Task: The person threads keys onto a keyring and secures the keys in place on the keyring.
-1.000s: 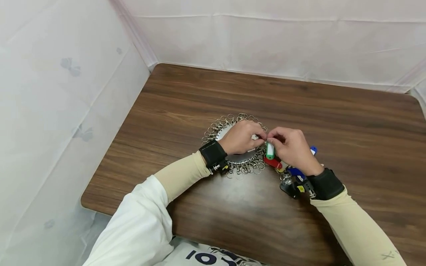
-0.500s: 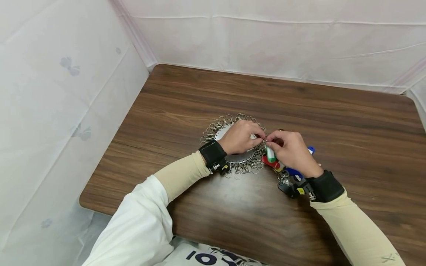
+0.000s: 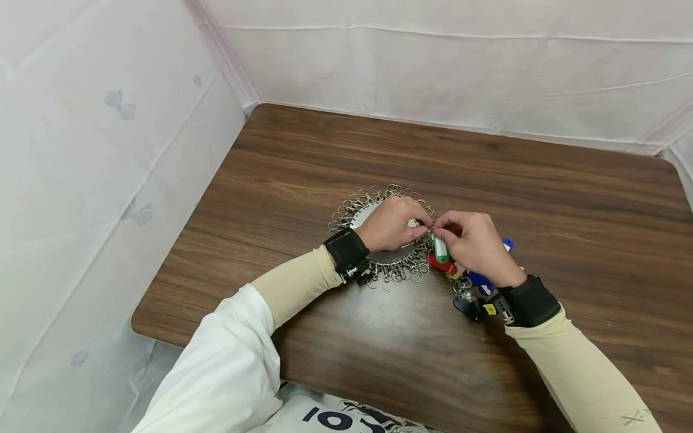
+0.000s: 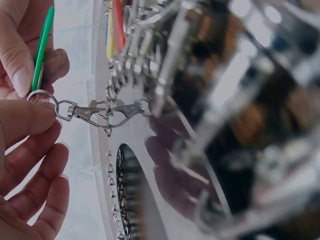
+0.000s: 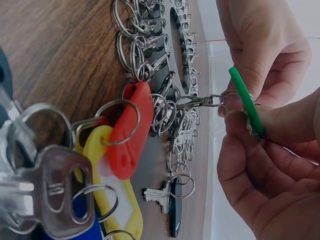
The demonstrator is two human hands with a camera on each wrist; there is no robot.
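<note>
**Two hands meet at one snap clip on the key disc**

Two hands are all I have in view, working at the right edge of the round metal key disc (image 3: 379, 255) lying flat on the wooden table (image 3: 487, 162). My left hand (image 3: 391, 224) rests over the disc, fingers curled, pinching the small split ring (image 4: 41, 95) where it joins a snap clip (image 4: 87, 112) hanging from the disc's rim. My right hand (image 3: 472, 243) has finger and thumb closed on the green key tag (image 3: 440, 248), which sits on that same ring (the right wrist view shows the tag edge-on between the fingertips). The clip is pulled out taut from the rim, and the tag is held just off the disc's right side, above the table.

Beside the right hand, a red key tag (image 5: 129, 132) and a yellow key tag (image 5: 107, 200) lie clipped on the disc, touching each other, with a silver key (image 5: 55, 192) next to them. A blue tag (image 3: 508, 244) peeks out behind the right hand.
</note>
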